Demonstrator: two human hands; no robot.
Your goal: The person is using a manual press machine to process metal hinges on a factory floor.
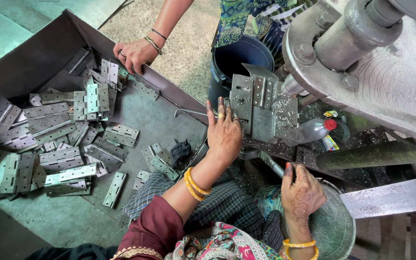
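Note:
My left hand (225, 132) reaches up to the press fixture (270, 113), and its fingertips hold a grey metal hinge (242, 98) against the fixture's left side. My right hand (302, 192) is lower right, closed around the end of a steel lever handle (268, 166) that runs under the fixture. Both wrists wear gold bangles. Left of my hands, a large metal tray (49, 216) holds several loose and stacked hinges (63, 159).
Another person's hand (133, 53) rests on the tray's far rim beside more hinges. A blue bucket (244, 55) stands behind the fixture. The heavy press body (381, 67) fills the upper right. A red-capped plastic bottle (316, 130), a black rag (181, 149) and a metal pan (335, 226) lie near.

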